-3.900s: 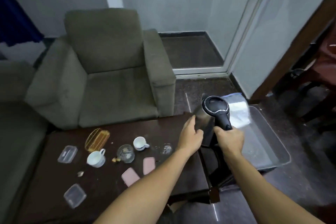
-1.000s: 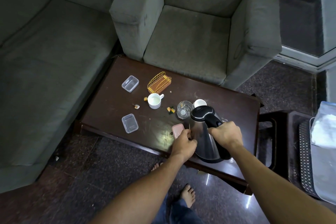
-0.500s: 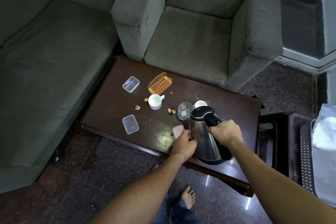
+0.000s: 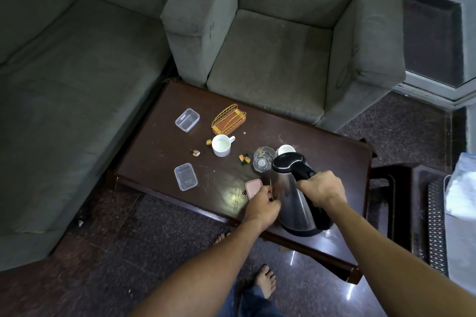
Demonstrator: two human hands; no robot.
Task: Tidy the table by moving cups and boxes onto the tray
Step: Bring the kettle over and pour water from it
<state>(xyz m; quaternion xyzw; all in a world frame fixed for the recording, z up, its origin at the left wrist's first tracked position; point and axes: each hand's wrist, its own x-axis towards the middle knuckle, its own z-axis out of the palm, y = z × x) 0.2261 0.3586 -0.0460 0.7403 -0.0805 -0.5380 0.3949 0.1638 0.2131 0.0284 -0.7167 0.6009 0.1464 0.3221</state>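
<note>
Tray [image 4: 458,244]: at the far right, off the surface [image 4: 159,162], mostly out of frame. Nothing from the surface is seen on it.

Kettle [image 4: 296,203]: steel, standing at the near edge. The right grip [image 4: 322,192] is clenched round its black handle. The left grip [image 4: 262,204] lies against the steel wall with fingers curled; whether it holds anything cannot be told. Judged weighty if filled, with a slick wall, so hold it by the handle.

Far box [image 4: 187,119] and near box [image 4: 185,176]: clear plastic, well apart on the left. Judged light and flexible; pinch across the short sides.

Mug [image 4: 221,146]: upright, mid-surface. Rigid and breakable; take it by the handle.

Glass [image 4: 262,162]: upright, just beside the kettle lid. Smooth and fragile; encircle the wall.

Pink box [image 4: 253,188]: beside the left grip. Judged light.

Small cup [image 4: 286,149]: half hidden behind the lid.
</note>
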